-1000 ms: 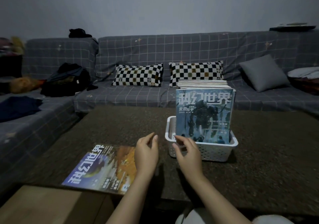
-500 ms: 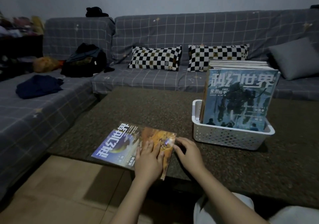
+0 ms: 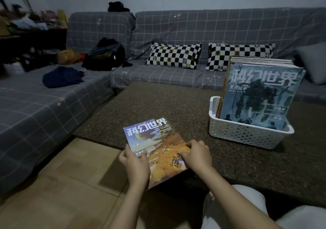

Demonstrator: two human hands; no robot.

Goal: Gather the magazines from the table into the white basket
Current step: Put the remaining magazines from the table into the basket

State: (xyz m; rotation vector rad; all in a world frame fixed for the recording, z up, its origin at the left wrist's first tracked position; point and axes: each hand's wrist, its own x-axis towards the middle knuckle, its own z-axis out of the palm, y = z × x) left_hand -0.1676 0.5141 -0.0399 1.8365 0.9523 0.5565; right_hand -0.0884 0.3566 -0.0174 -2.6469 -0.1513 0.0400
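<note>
Left hand (image 3: pixel 135 163) gripping the near left corner of the magazine (image 3: pixel 155 149), thumb on the cover, fingers underneath. Right hand (image 3: pixel 195 153) pinching the right edge. Magazine lying at the table's near edge, near corner hanging past it, well apart from the white basket (image 3: pixel 247 133) on the right.

Likely trouble: glossy cover sliding out of a shallow pinch and dropping to the floor (image 3: pixel 58 184). Basket already packed with upright magazines (image 3: pixel 255 94), so possibly snagging or bending on entry, or tipping the leaning stack.

Dark speckled table (image 3: pixel 167 105). Grey checked sofa (image 3: pixel 53 105) on the left and behind, dark clothes (image 3: pixel 61 77), a black bag (image 3: pixel 105 55), two chequered cushions (image 3: pixel 173 55). Dim room.
</note>
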